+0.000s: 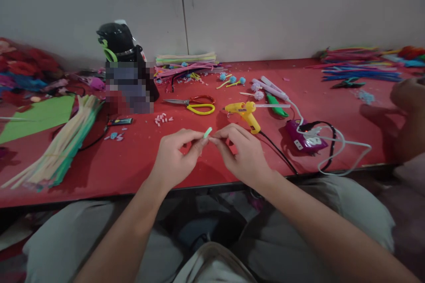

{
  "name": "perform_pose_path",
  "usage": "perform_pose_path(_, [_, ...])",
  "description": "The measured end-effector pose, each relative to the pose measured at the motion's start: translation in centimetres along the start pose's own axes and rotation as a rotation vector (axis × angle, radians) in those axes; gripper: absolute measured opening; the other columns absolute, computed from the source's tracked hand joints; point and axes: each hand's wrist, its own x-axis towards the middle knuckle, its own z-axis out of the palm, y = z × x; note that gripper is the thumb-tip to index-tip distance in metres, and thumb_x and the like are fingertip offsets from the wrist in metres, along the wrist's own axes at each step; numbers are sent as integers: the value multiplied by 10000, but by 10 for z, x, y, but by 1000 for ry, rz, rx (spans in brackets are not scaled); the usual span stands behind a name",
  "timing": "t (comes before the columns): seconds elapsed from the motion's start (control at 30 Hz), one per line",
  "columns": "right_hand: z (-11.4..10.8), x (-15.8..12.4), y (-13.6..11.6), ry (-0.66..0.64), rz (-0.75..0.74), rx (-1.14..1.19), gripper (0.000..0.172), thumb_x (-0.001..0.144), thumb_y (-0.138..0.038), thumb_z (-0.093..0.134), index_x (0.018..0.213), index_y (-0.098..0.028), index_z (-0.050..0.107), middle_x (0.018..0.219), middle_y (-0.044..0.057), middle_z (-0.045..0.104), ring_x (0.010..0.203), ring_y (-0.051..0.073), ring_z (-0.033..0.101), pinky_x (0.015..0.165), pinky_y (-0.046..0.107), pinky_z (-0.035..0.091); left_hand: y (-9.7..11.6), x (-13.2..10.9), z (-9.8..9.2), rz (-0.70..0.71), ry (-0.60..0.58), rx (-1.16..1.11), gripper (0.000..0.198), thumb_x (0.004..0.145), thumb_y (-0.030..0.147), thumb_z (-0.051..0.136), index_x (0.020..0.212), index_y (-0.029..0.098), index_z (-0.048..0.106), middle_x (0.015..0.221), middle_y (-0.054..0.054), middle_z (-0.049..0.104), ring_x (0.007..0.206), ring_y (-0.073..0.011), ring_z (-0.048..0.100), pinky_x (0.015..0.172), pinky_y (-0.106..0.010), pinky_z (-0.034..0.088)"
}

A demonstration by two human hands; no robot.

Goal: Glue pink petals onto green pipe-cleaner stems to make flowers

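Observation:
Over the front of the red table, my left hand (177, 154) pinches a short light green piece of pipe cleaner (207, 132) between thumb and forefinger. My right hand (244, 154) meets it there, its thumb and forefinger pinched at the lower end of the same piece; the fingertips partly hide it. Just beyond my right hand lies a yellow glue gun (245, 112) with a clear glue stick in its back. Scissors with red and yellow handles (199, 105) lie beyond my left hand, near small pink clippings (162, 119).
On the left are a bundle of cream and green pipe cleaners (69, 141), a green sheet (43, 117) and a black bottle (116, 37). A purple power strip (305, 137) with cables sits right. Pliers (349, 83) and another person's hand (410, 95) are at far right.

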Motion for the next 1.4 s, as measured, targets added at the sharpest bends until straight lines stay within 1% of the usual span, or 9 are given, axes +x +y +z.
perform_pose_path(0.1, [-4, 4, 2, 42, 5, 12, 102, 958, -211, 617, 858, -209, 602, 775, 26, 657, 722, 161, 600, 674, 279, 472, -4, 4, -5, 43, 71, -30, 122, 900, 219, 666, 805, 198, 739, 888, -37, 698, 820, -145, 644, 759, -265, 517])
perform_pose_path(0.23, [-10, 7, 3, 32, 61, 47, 153, 932, -231, 669, 798, -201, 604, 707, -5, 622, 629, 128, 543, 621, 260, 447, -5, 7, -12, -36, 86, -102, 142, 906, 247, 664, 798, 192, 739, 784, -21, 703, 718, -136, 652, 699, -250, 537])
perform_pose_path(0.37, [-10, 5, 3, -57, 39, 68, 81, 961, -188, 606, 888, -205, 638, 787, 7, 656, 678, 131, 567, 659, 265, 462, -2, 7, -19, -127, 133, -55, 98, 882, 246, 689, 832, 194, 755, 762, -8, 739, 699, -138, 673, 674, -230, 549])
perform_pose_path(0.47, [-9, 2, 2, -133, 16, 73, 92, 977, -168, 559, 934, -203, 632, 833, 24, 663, 714, 141, 586, 679, 274, 475, 0, 6, -21, -142, 139, -17, 103, 878, 262, 696, 823, 202, 759, 746, -5, 736, 692, -140, 674, 669, -233, 558])
perform_pose_path(0.53, [-8, 0, 1, -146, 4, 59, 88, 982, -181, 553, 934, -206, 623, 838, 29, 662, 729, 149, 595, 684, 280, 483, 0, 6, -22, -145, 143, -16, 103, 872, 263, 702, 811, 204, 760, 749, -6, 739, 685, -141, 676, 655, -233, 559])
perform_pose_path(0.77, [-5, -1, -7, -80, -98, 21, 95, 949, -168, 596, 862, -207, 602, 769, 31, 656, 708, 147, 618, 648, 265, 496, 4, 5, -21, -142, 174, -27, 123, 869, 267, 711, 773, 203, 751, 706, 10, 731, 623, -123, 666, 609, -217, 549])
perform_pose_path(0.93, [-4, -1, -11, -29, -115, 33, 97, 932, -165, 617, 850, -216, 617, 755, 28, 676, 675, 139, 628, 626, 264, 515, 5, 5, -20, -132, 187, -44, 117, 861, 263, 721, 770, 199, 757, 676, 14, 721, 592, -118, 664, 581, -210, 546])
perform_pose_path(1.2, [0, -4, -11, -2, -177, 33, 99, 944, -146, 601, 892, -217, 645, 799, 50, 700, 731, 156, 664, 680, 286, 558, 5, 4, -18, -145, 177, -18, 138, 855, 292, 726, 754, 202, 751, 667, 5, 719, 601, -130, 666, 572, -215, 555])
perform_pose_path(1.4, [2, -5, -12, -31, -180, 13, 106, 959, -168, 587, 910, -228, 659, 815, 45, 712, 736, 162, 667, 692, 296, 566, 4, 4, -18, -137, 189, 6, 150, 854, 311, 727, 760, 200, 761, 678, 0, 729, 609, -132, 665, 587, -213, 556])
